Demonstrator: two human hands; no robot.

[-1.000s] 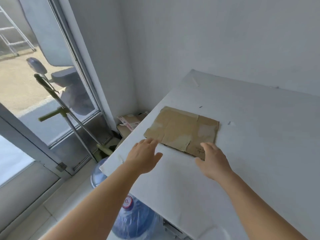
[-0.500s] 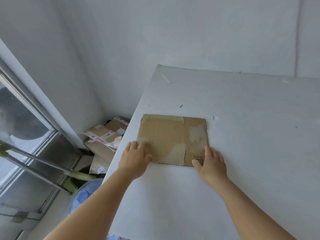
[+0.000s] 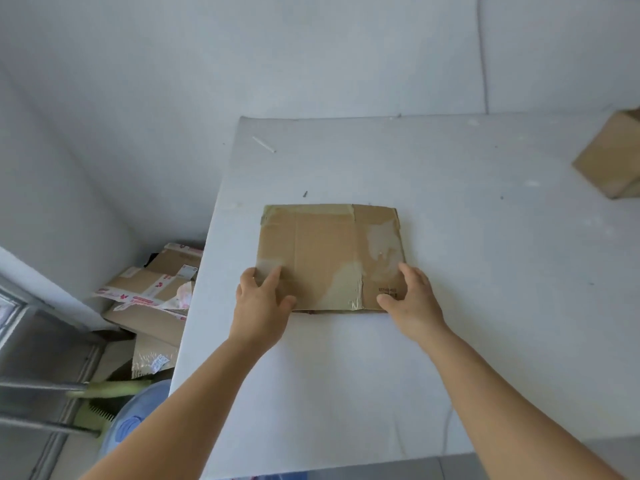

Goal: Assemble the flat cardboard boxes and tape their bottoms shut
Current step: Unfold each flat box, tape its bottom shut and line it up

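**Both hands land on the flat box**

Since the earlier frame, we have brought both hands forward onto the near edge of the flat cardboard box (image 3: 329, 256), and our view has swung away from the window to face the counter (image 3: 346, 375) squarely.

From the head camera, the only view we have: the flat cardboard box lies collapsed on the white counter, near its left edge, with old tape patches shining on its top face. Our left hand (image 3: 261, 301) rests on the near left corner, fingers spread over the cardboard and thumb angled along the near edge; it presses rather than clasps. Our right hand (image 3: 412, 299) sits at the near right corner, fingers curved loosely down the right side and thumb lying on the top face by the printed mark. Whether those fingers have got under the edge, we cannot tell. We judge that the hands are placed at the two near corners to steady the sheet and find a layer to lift, so the box can be opened up.

An assembled box (image 3: 613, 161) stands at the far right of the counter, well apart from our hands. On the floor to the left lies a heap of scrap cardboard (image 3: 152, 299).
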